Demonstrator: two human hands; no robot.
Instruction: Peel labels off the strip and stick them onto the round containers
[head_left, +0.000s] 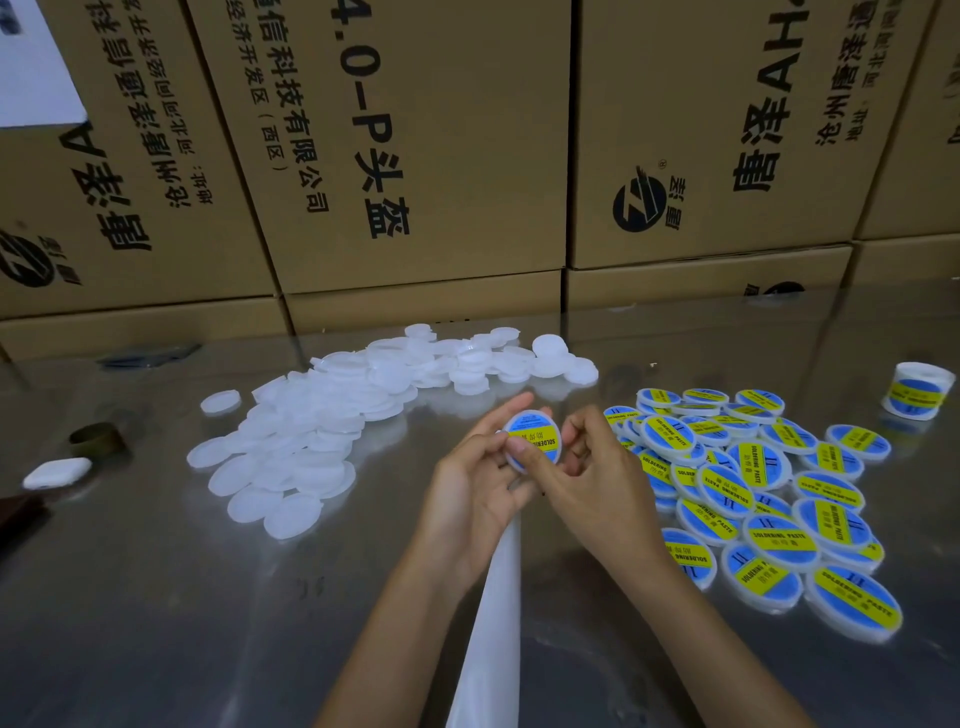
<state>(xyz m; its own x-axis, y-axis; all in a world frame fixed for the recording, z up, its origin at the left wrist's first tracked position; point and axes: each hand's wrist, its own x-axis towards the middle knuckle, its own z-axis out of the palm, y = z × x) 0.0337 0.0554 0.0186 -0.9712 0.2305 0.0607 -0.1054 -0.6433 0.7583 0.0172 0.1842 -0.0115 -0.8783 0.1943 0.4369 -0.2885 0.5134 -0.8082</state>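
Round containers: behind them stand cardboard cartons (415, 156); on your steel table (156, 597) an unlabelled white heap (322, 431) lies left, a labelled blue-and-yellow heap (753, 499) right; the bare backing strip (493, 613) trails toward you between your forearms; your left hand (478, 483) grips one labelled container (535, 439); your right hand (587, 467) pinches its near edge, thumb on the label; a label roll (917, 391) stands far right.

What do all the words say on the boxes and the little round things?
"SOLDERING PASTE" on the yellow band of the labelled containers.
"4.0-P头盔" sideways on the middle cardboard box.
"科技有限公司" sideways on the same box.
The held container: "SOLDERING" readable, the rest hidden.
The label roll: too small to read.
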